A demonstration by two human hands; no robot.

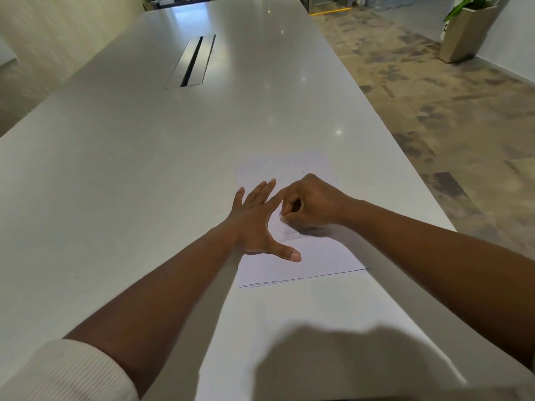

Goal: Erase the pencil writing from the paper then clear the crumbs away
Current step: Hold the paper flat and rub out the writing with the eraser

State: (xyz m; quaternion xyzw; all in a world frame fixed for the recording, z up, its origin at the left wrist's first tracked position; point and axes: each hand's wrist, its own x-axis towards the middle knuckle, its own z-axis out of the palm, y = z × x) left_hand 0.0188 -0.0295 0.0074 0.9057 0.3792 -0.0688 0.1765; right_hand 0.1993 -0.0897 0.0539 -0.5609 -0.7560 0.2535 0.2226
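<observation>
Stretching away lengthwise, the long white table (144, 169) is carrying the paper (318, 256) near its right edge, long axis pointing away. The left hand (254, 224) is pressing it flat, fingers spread; the right hand (312, 204) is curling tight, its eraser hidden.

Long glossy white table (144, 169), patchy brown floor (434, 96), corner planter (466, 33).

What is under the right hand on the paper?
Faint pencil lines show on the paper just below the right hand. Its curled fingers hide whatever they pinch and the paper beneath.
</observation>
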